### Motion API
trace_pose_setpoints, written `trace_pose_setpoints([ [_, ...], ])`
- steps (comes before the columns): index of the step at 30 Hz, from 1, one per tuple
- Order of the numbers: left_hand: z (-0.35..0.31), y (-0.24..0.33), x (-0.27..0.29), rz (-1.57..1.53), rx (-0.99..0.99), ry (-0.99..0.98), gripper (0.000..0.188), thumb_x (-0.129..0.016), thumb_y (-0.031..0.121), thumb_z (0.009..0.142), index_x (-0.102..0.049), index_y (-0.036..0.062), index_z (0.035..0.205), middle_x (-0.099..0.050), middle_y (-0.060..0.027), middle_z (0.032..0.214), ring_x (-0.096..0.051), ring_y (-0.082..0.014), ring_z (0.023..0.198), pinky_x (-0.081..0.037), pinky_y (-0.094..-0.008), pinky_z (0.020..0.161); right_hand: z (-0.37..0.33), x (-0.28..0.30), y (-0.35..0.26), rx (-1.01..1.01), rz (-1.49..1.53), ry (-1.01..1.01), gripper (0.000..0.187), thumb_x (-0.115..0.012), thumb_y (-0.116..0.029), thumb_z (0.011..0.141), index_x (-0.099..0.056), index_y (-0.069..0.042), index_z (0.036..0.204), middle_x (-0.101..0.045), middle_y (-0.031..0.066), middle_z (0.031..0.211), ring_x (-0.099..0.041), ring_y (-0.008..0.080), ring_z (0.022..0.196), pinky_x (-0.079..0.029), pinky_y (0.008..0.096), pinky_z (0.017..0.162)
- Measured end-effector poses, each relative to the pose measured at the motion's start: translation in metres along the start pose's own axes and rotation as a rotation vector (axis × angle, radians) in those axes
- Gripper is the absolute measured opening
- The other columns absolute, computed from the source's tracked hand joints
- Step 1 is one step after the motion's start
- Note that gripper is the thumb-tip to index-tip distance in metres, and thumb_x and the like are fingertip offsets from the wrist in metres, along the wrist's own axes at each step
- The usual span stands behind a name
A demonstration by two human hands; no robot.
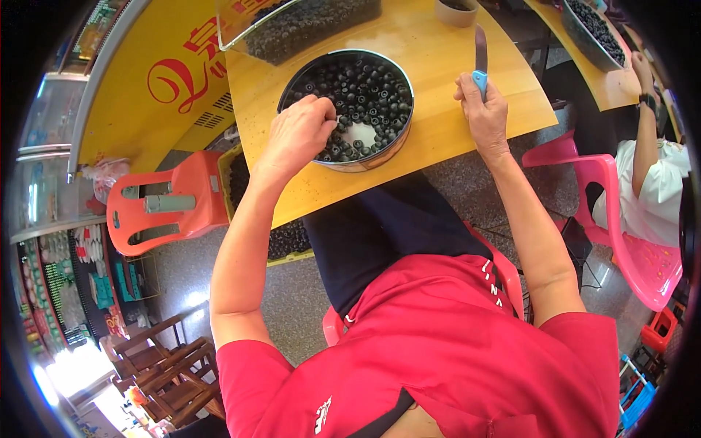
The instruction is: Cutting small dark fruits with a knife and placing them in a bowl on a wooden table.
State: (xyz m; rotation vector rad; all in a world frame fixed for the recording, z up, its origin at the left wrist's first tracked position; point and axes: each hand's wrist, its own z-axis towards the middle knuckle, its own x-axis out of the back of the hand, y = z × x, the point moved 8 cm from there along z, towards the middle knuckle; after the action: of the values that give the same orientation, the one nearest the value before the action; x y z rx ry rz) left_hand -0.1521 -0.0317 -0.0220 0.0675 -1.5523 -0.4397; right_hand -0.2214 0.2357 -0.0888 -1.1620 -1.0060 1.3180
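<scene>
**Clerk:** Head view, the single one. Left hand first?

**Holder:** My left hand: one, bare, back upward, reaching over the left rim of the tub. Fingers curled, tips down at the pieces. How wide the gap is between thumb and fingers, and whether they have a piece, I can't make out.

**Clerk:** Right hand?

**Holder:** My right hand: one, bare, raised, right of the tub and apart from it. Fingers folded in around the blue handle of a knife; its dark blade points away from me.

**Clerk:** Pieces?

**Holder:** Pieces: many, small, round, black, inside the tub. A pale patch of the tub's floor shows among them, toward the near side, just right of my left hand.

**Clerk:** Placement?

**Holder:** Tub: one, round, near my edge of the yellow table. Bin: one, clear, beyond the tub and to the left, holding more dark pieces. Bowl: one, small, on the table's far part.

**Clerk:** Surroundings?

**Holder:** Left, an orange chair bearing a grey-green cylinder. Right, a co-worker's arm at a second table, and a pink chair.
</scene>
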Motion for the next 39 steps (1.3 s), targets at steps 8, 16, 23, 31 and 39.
trace_pose_setpoints([
  [8,0.005,0.009,-0.006,0.055,0.061,-0.115,0.018,-0.063,0.019,0.08,-0.064,0.0016,0.087,-0.064,-0.0162,0.085,-0.061,-0.0338,0.085,-0.046,-0.0424,0.073,-0.002,0.0,-0.005,0.027,-0.032,-0.012,0.022,-0.061,-0.023,0.094,-0.062,-0.002,0.09,-0.057,-0.0028,0.07,-0.04,0.0003,0.054,-0.03,0.0163,0.048],
  [16,0.008,0.011,-0.017,0.206,0.059,-0.137,0.018,-0.064,0.021,0.079,-0.063,0.0043,0.085,-0.065,-0.0141,0.082,-0.062,-0.0339,0.083,-0.046,-0.043,0.071,0.001,-0.001,-0.002,0.035,-0.021,-0.02,0.022,-0.061,-0.023,0.093,-0.062,-0.002,0.09,-0.057,-0.0031,0.071,-0.041,0.0003,0.055,-0.031,0.0167,0.049],
  [23,0.008,0.007,-0.004,0.055,0.148,-0.115,0.016,-0.062,0.021,0.081,-0.063,0.0046,0.084,-0.066,-0.0146,0.085,-0.062,-0.0337,0.086,-0.048,-0.0436,0.073,0.001,-0.001,-0.003,0.064,-0.026,-0.034,0.021,-0.061,-0.023,0.093,-0.063,-0.002,0.089,-0.057,-0.0033,0.071,-0.042,0.0003,0.056,-0.031,0.0166,0.049],
  [31,0.012,0.017,-0.01,0.043,0.121,-0.119,0.022,-0.064,0.023,0.081,-0.065,0.0021,0.086,-0.065,-0.0152,0.079,-0.062,-0.0318,0.079,-0.046,-0.0413,0.07,0.001,-0.002,-0.003,0.064,-0.052,-0.041,0.02,-0.061,-0.022,0.094,-0.063,-0.003,0.089,-0.056,-0.0038,0.071,-0.042,0.0004,0.057,-0.032,0.0167,0.051],
  [39,0.013,0.017,-0.01,0.092,0.066,-0.081,0.023,-0.066,0.024,0.078,-0.067,0.0043,0.09,-0.065,-0.0144,0.079,-0.063,-0.0313,0.078,-0.047,-0.0404,0.07,0.0,-0.003,-0.007,0.097,-0.06,-0.049,0.02,-0.061,-0.022,0.094,-0.062,-0.003,0.088,-0.056,-0.0038,0.071,-0.043,0.001,0.059,-0.034,0.0173,0.053],
])
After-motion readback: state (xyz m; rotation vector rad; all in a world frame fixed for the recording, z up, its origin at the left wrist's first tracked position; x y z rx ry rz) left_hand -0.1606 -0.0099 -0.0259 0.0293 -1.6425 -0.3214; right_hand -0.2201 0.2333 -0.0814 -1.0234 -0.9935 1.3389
